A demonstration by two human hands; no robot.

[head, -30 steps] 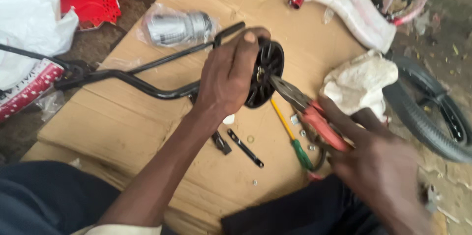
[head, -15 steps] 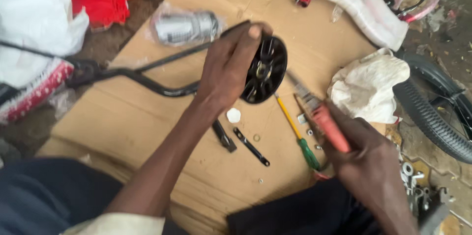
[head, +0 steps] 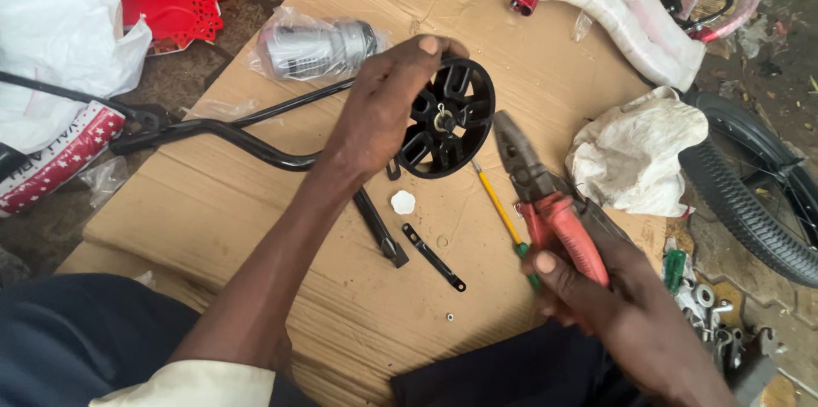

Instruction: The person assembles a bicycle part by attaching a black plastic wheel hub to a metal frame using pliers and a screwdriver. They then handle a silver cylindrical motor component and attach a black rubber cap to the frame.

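My left hand (head: 383,113) is clasped around a small black plastic wheel (head: 450,117), fingers curled over its upper rim and thumb side behind it, holding it tilted above the cardboard sheet (head: 256,228) with the hub and its metal axle end facing me. My right hand (head: 613,305) grips the red handles of a pair of pliers (head: 545,194), whose metal nose points up toward the wheel and ends just beside its right edge, not touching it as far as I can tell. Just below the left hand lie a small white cap (head: 403,202), a flat black bracket (head: 434,257) and a thicker black strip (head: 379,228). Between the two hands a screwdriver (head: 501,213) with a yellow shaft rests on the cardboard. Left of the left hand runs a bent black tube (head: 213,130), and above it sits a bagged silver part (head: 315,49). Right of the pliers lies a crumpled white cloth (head: 635,151), then a black tyre (head: 741,202).
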